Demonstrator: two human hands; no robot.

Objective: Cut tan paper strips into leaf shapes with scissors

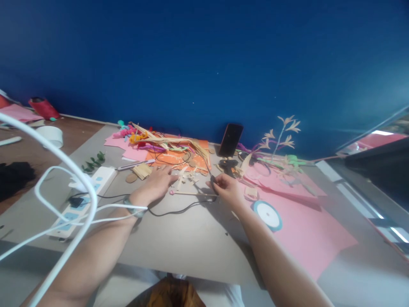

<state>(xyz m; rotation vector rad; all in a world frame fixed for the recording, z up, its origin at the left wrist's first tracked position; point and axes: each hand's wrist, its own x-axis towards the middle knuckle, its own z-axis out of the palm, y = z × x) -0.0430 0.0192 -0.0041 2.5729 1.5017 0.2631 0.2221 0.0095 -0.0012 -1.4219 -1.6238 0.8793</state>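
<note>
My left hand (156, 183) lies flat on the grey table with its fingers stretched out. Its fingertips are beside small pale strips (186, 178) that look like cut husk or paper. In my right hand (227, 190) the fingers are closed round a thin dark-handled tool (213, 180), its slim tip pointing up and away; its exact kind is unclear. Between the hands lies a thin stick (193, 194) with a pink end. A stack of tan pieces (142, 171) sits left of my left hand.
A power strip (102, 181) with white cables is at left; a black cord (174, 213) crosses the table. A phone (230, 140) leans on the blue wall. Pink paper (306, 226), a roll of tape (267, 215) and a flower stem (277, 138) are at right.
</note>
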